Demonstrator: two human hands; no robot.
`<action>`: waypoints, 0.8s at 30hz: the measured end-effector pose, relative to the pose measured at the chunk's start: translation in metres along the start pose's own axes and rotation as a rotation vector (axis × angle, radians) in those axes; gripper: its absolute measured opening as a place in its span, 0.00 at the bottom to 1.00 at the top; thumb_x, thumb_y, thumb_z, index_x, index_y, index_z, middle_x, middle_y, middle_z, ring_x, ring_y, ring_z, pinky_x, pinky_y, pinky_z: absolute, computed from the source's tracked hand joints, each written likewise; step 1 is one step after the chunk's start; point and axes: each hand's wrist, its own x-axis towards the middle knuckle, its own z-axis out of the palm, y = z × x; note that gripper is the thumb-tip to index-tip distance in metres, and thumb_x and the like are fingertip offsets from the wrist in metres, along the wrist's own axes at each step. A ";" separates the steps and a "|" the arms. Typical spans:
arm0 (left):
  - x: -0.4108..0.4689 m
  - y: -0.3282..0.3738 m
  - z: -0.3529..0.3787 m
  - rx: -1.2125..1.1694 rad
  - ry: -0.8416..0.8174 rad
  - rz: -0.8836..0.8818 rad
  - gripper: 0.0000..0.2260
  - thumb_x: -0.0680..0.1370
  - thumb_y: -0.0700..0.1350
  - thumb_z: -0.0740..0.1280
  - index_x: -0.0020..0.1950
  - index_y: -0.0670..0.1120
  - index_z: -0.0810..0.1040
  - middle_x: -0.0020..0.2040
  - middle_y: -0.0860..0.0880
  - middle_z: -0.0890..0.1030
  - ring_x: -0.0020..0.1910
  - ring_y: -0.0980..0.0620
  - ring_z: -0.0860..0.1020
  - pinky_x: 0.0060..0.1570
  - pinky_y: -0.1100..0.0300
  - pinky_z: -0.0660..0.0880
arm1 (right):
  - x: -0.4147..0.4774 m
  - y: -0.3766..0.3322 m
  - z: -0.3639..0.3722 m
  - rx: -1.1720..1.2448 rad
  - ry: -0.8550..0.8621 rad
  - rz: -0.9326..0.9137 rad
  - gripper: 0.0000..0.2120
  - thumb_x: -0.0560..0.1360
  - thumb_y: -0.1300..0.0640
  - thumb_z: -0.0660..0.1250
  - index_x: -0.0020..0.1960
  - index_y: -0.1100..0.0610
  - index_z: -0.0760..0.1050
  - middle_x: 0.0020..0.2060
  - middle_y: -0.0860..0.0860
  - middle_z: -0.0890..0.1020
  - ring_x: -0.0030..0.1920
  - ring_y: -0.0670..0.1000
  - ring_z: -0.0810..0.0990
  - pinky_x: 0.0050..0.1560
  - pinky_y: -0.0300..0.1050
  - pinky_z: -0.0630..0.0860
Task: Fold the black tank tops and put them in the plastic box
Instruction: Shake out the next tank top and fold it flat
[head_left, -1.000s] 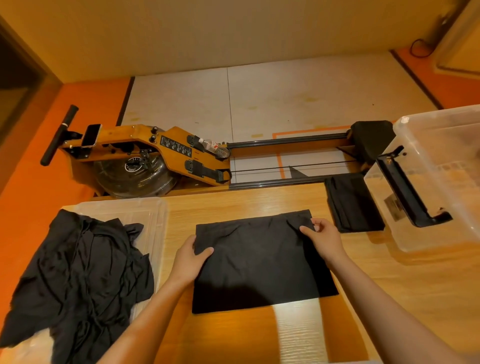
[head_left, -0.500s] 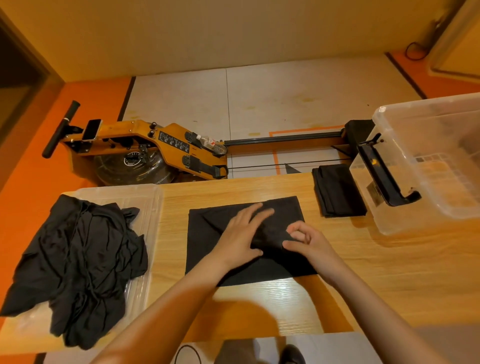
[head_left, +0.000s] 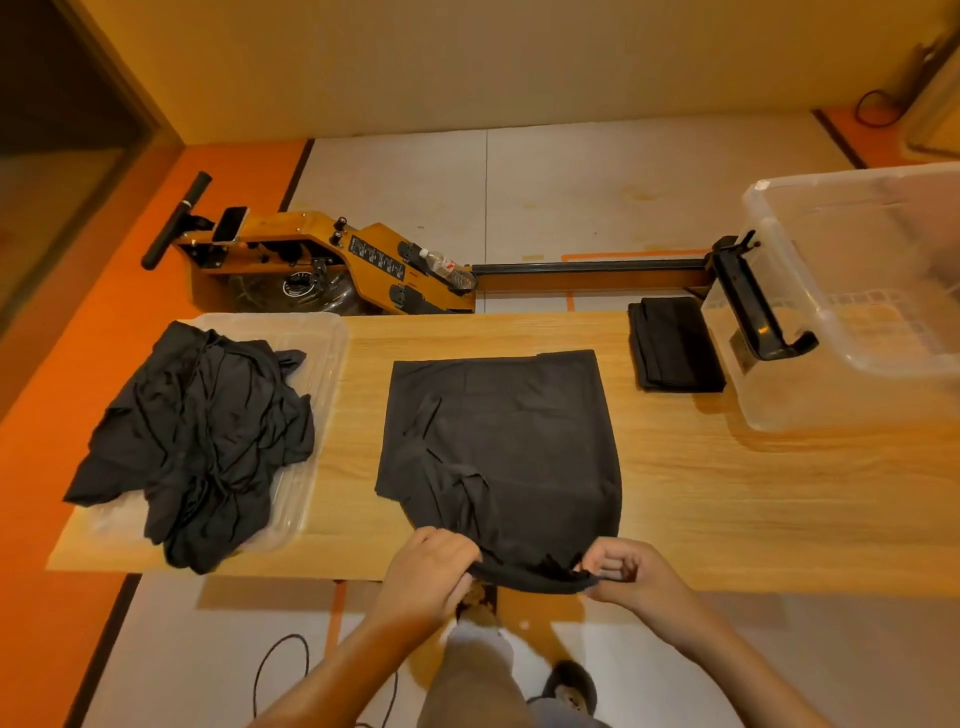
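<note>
Matt black cloth, pale wood, clear plastic

The tank top (head_left: 498, 441) and the crumpled pile (head_left: 197, 441) are soft, dull cloth; the table (head_left: 727, 493) is smooth, faintly shiny woodgrain; the plastic box (head_left: 831, 400) and the tray (head_left: 327, 343) are transparent and glossy.

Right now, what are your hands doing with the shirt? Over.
Copy: left hand and right hand grip near edge of tank top. Spread on table, fold unfinished. One folded top beside plastic box, nothing blocking.

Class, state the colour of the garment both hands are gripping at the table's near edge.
Plain black, no pattern: the tank top, seen in the head view.
</note>
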 end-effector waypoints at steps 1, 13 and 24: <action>-0.005 0.007 0.003 -0.004 0.007 -0.017 0.05 0.72 0.52 0.60 0.44 0.57 0.74 0.39 0.60 0.77 0.39 0.59 0.75 0.44 0.68 0.67 | -0.003 0.003 0.001 -0.005 -0.008 0.004 0.13 0.68 0.69 0.70 0.36 0.52 0.80 0.38 0.55 0.81 0.43 0.52 0.81 0.46 0.40 0.75; -0.026 0.034 0.000 0.040 0.070 -0.232 0.18 0.61 0.44 0.78 0.43 0.53 0.72 0.36 0.56 0.75 0.37 0.54 0.76 0.45 0.65 0.67 | -0.031 0.029 -0.015 -0.113 0.049 -0.046 0.14 0.69 0.77 0.64 0.36 0.59 0.78 0.37 0.61 0.80 0.41 0.52 0.79 0.44 0.41 0.73; -0.054 0.021 0.007 -0.072 -0.016 -0.342 0.11 0.70 0.43 0.69 0.50 0.53 0.73 0.42 0.56 0.76 0.39 0.54 0.76 0.39 0.61 0.69 | -0.018 0.037 -0.035 -0.106 0.221 -0.102 0.08 0.68 0.62 0.63 0.40 0.69 0.72 0.33 0.62 0.74 0.36 0.51 0.74 0.40 0.39 0.70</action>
